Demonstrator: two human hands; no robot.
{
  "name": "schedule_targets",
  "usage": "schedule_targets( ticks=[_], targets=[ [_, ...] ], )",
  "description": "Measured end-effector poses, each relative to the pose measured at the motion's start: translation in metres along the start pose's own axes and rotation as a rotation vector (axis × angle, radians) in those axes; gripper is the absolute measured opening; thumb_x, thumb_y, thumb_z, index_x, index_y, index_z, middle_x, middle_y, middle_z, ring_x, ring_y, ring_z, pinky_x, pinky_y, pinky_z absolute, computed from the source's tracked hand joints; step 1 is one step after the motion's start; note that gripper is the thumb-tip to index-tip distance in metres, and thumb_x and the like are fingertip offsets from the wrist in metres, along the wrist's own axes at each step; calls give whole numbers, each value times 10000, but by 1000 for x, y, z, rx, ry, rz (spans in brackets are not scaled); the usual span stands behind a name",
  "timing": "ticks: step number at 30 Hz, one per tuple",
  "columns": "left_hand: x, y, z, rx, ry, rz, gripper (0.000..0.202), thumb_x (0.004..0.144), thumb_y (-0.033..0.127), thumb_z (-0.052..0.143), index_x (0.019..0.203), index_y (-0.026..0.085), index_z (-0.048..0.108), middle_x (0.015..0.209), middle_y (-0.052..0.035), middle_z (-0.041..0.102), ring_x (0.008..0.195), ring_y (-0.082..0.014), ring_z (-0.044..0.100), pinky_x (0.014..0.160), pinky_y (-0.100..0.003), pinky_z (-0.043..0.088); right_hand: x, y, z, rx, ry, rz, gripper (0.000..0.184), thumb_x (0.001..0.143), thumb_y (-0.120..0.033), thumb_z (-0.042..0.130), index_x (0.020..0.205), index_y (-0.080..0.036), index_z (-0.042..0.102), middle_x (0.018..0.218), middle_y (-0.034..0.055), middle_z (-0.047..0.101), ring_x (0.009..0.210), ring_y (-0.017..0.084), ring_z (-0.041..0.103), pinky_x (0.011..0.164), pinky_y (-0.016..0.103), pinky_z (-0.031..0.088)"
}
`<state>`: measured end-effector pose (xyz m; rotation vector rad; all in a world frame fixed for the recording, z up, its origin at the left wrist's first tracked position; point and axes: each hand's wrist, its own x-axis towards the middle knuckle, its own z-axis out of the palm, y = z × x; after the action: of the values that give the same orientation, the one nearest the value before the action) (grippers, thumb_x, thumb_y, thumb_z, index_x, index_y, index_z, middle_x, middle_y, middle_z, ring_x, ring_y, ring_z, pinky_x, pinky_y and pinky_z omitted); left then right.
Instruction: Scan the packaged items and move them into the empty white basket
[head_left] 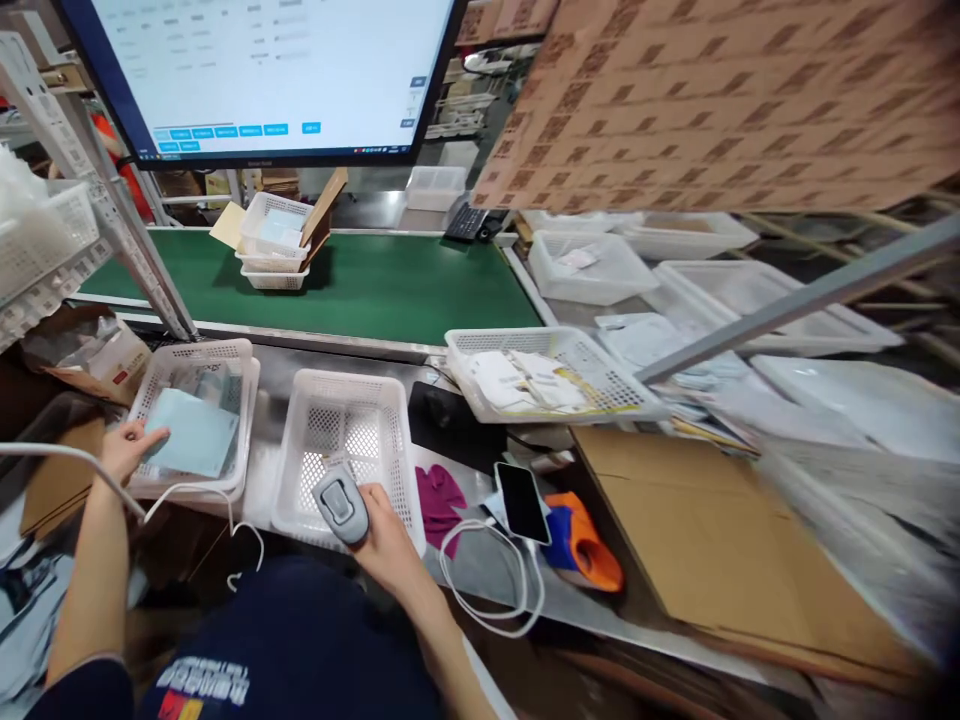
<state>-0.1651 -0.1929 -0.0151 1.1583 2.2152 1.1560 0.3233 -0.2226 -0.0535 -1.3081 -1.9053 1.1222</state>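
Observation:
My right hand (386, 535) grips a grey handheld barcode scanner (341, 505) above a white perforated basket (296, 470), near its front edge. A small item with printing lies in that basket, partly hidden by the scanner. On the left, my left hand (129, 450) is closed at the left side of another white basket (247, 400). Its thumb lies over the edge of a flat light-blue packet (193, 432) in this basket; the other fingers are mostly hidden. A clear plastic-wrapped item (214, 383) lies behind the packet.
A monitor (262, 80) hangs above a green conveyor belt (405, 285) carrying stacked small baskets (274, 262). To the right are a phone (523, 502), a white cable (487, 625), a basket of white packets (457, 370) and cardboard (712, 540). A metal bar (810, 300) slants across the right.

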Motion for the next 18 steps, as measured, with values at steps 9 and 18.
schedule_targets(
  ticks=[9, 18],
  targets=[
    [-51, 86, 48, -100, 16, 446, 634, 720, 670, 860, 505, 221, 467, 1097, -123, 703, 1128, -309, 698, 964, -407, 577, 36, -36, -35, -47, 103, -154, 139, 811, -252, 619, 938, -195, 606, 927, 44, 618, 793, 200, 617, 692, 297, 446],
    [-15, 61, 162, 280, -304, 235, 303, 964, 456, 689, 819, 193, 725, 1293, -166, 731, 1303, -330, 662, 1197, -473, 496, -50, 48, -53, 190, 500, 413, 570, 630, -600, 828, 1046, -219, 745, 1082, 149, 823, 1054, 396, 786, 954, 521, 631]
  ],
)
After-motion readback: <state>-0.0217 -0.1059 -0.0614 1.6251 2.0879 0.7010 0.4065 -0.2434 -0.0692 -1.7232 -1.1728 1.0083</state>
